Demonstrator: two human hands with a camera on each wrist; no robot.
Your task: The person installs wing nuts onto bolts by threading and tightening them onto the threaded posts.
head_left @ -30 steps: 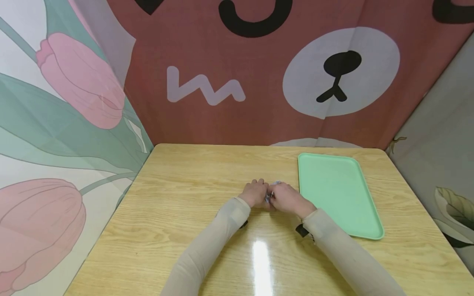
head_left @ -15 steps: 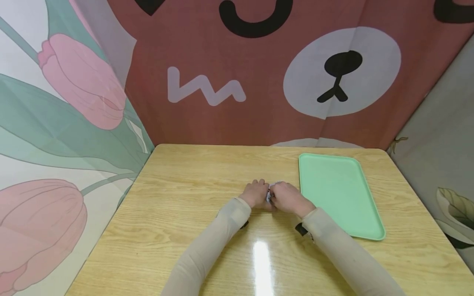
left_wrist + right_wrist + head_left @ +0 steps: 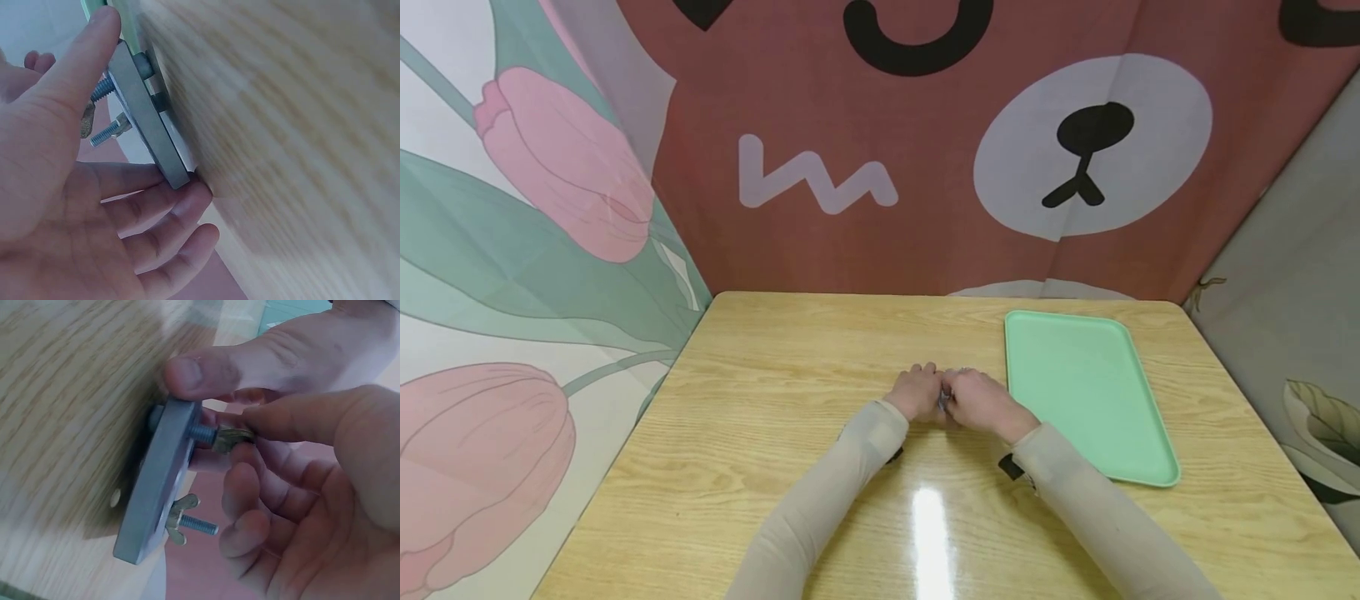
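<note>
A thick grey metal plate (image 3: 156, 481) stands on edge above the wooden table, with two threaded bolts through it and their heads on the table-facing side. My left hand (image 3: 916, 393) holds it by its ends, thumb on one and fingers at the other. Near the thumb, a brass-coloured wing nut (image 3: 226, 439) sits out along one bolt, and my right hand (image 3: 985, 403) pinches it between thumb and index finger. The second wing nut (image 3: 185, 502) is close against the plate on the other bolt (image 3: 201, 525), untouched. From the head view, both hands mostly hide the plate.
A light green tray (image 3: 1082, 392) lies on the table (image 3: 775, 367) just right of my right hand. Behind the table hangs a reddish-brown cloth (image 3: 850, 250) with a bear print. Floral cloth (image 3: 550, 167) covers the left side, and another printed cloth (image 3: 1300, 292) the right.
Both hands stay in the same place. Only the right fingers shift slightly between frames, and the small visible part of the metal piece changes a little.
</note>
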